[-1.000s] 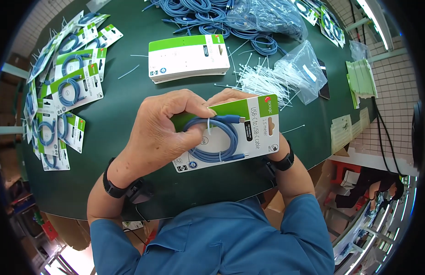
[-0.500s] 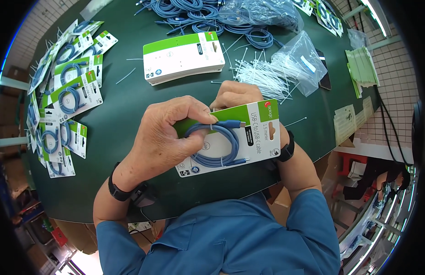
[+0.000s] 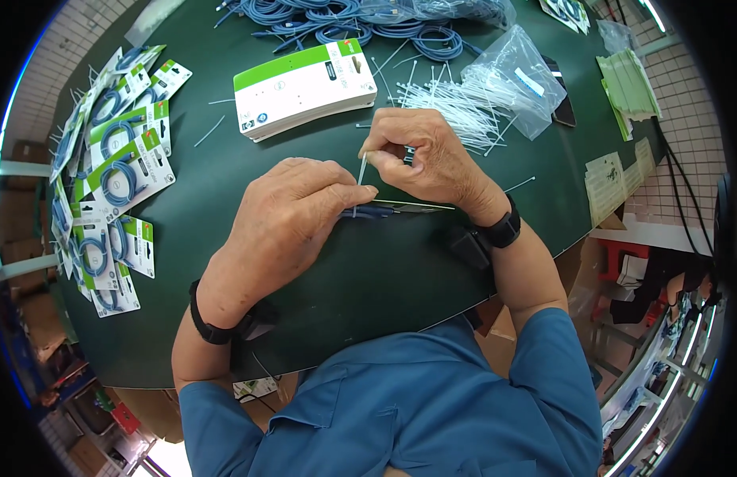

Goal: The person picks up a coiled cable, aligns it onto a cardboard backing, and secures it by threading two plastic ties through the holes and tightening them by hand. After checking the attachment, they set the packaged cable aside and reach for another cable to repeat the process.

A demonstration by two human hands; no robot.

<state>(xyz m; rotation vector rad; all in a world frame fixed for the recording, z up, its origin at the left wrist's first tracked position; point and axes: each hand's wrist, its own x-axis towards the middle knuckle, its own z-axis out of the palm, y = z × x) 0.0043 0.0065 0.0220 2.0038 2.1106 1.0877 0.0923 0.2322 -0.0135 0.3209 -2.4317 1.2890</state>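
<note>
Blue cable sits against the near face of a thin card, which you have tipped so that it shows almost edge-on, low over the desk in front of you. Your left hand is closed around the left end of the two, its thumb and fingers pinched together; much of the card is hidden behind it. A white tie stands up from the card's far side, and your right hand has its tail gripped between thumb and forefinger, the other fingers curled into the palm. You wear a black band at each wrist.

Just beyond your hands lies a stack of green-and-white cards, and to its right, a heap of loose white ties next to a clear plastic bag. A dark flat object pokes out beyond the bag. Further back, you have a tangle of coiled blue cables, partly under clear plastic. Off to your left, cards with cables fastened on them overlap in a long pile. Over on your right, green strips lie at the desk's edge.
</note>
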